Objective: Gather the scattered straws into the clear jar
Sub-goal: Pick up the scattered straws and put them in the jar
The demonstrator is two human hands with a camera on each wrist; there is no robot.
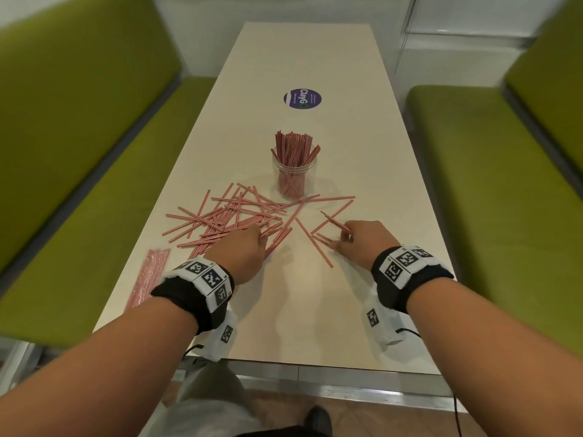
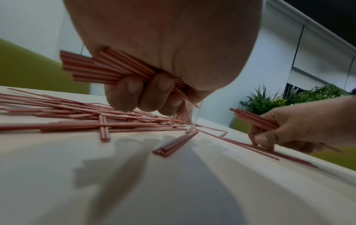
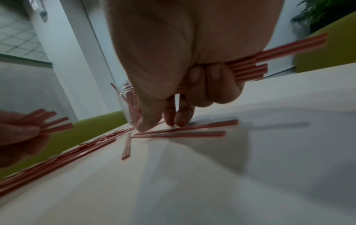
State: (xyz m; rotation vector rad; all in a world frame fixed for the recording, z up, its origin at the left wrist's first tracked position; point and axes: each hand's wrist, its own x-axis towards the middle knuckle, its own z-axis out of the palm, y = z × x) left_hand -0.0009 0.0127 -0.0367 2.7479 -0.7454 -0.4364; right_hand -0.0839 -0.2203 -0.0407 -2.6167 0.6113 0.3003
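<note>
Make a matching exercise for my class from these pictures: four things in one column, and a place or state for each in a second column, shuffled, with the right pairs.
Things
1. clear jar
2. left hand
3. round purple sticker
4. wrapped straw pack

Places or states
A. lies flat at the table's left edge
B. stuck to the table beyond the jar
C. stands upright, holding straws
D. grips a bundle of straws over the pile

Pairs: 1-C, 2-D, 3-B, 4-A
</note>
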